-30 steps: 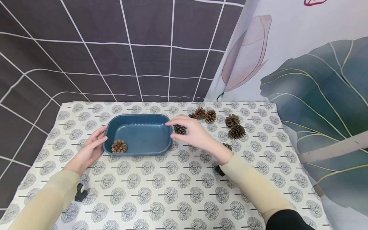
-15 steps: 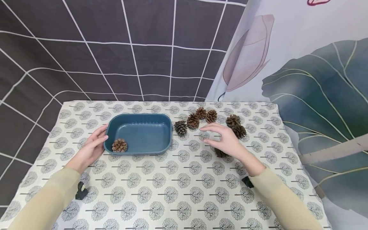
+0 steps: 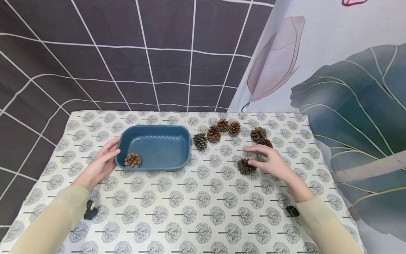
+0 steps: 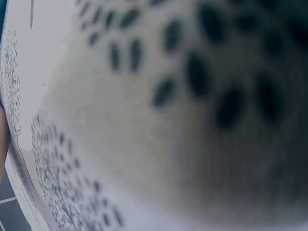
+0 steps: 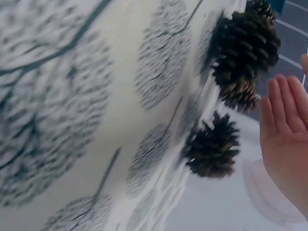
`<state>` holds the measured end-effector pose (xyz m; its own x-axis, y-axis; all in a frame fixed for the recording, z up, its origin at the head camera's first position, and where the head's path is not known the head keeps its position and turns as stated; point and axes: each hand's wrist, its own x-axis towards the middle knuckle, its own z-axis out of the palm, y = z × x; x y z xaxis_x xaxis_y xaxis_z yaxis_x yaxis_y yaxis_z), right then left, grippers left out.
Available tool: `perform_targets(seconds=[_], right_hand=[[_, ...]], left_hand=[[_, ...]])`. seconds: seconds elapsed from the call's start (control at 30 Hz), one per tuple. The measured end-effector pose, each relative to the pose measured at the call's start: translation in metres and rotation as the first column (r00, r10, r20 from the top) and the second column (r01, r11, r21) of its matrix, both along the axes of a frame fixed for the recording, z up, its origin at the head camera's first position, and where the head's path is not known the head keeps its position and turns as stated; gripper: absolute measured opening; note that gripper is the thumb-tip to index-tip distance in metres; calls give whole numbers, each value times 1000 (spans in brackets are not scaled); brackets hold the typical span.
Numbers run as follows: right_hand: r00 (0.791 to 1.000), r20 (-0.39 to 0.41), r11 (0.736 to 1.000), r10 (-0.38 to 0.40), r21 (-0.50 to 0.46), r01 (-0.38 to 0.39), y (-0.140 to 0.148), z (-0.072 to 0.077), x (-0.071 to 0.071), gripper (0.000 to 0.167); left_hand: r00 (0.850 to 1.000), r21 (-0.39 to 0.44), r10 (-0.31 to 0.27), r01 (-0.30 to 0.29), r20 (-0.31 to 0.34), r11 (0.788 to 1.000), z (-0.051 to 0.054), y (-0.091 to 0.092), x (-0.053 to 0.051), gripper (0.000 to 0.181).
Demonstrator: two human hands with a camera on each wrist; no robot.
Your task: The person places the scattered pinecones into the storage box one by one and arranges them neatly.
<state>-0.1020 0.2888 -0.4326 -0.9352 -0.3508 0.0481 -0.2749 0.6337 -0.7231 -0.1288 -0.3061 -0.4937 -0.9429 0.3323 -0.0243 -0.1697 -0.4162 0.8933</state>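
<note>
A blue rectangular basin (image 3: 158, 165) stands on the table, with one brown pine cone (image 3: 133, 160) in its near left corner. My left hand (image 3: 100, 163) rests against the basin's left wall, thumb near the rim, fingers fairly straight. Over on the right, my right hand (image 3: 271, 162) hovers beside a dark pine cone (image 3: 246, 166), fingers and thumb spread apart and nothing held. The thumb tip overlaps that cone in the head view; whether they touch I cannot tell. The right wrist view shows the extended fingers of the hand (image 5: 284, 130) near several cones.
Right of the basin lies a dark grey pine cone (image 3: 200, 141), and behind it a row of brown cones (image 3: 222, 125). Further right, a pair of cones includes one (image 3: 258, 134) behind my right hand. A tree-print cloth (image 3: 177, 218) covers the table.
My right hand has moved right and towards me, from the basin's right rim to the dark pine cone. The left hand stays at the basin's left side.
</note>
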Motion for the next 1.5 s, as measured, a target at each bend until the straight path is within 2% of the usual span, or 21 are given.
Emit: perform_targets(seconds=[0.17,0.37,0.6,0.97,1.23,1.5], right_hand=[[998,66,1000,17,-16,-16,14,-4,5,47],[991,133,1000,9,25,-12,23,-8,12,52],[979,205,1000,-6,-26,11,28,-17,13,59],[968,250,999,-18,-31,27,29,-26,12,61],[966,249,997,-73,18,71,28,-29,10,57],[958,273,995,-92,-21,101,25,-29,8,57]], left_hand=[[1000,-22,6,-6,11,1000,1,0,0,46],[1000,-17,9,-8,15,1000,1,1,1,46],[1000,-21,15,-14,23,1000,1,1,2,45],[1000,2,21,-21,23,1000,1,3,3,46],[999,-22,22,-22,28,1000,2,2,2,46],[1000,-4,17,-17,24,1000,2,1,0,46]])
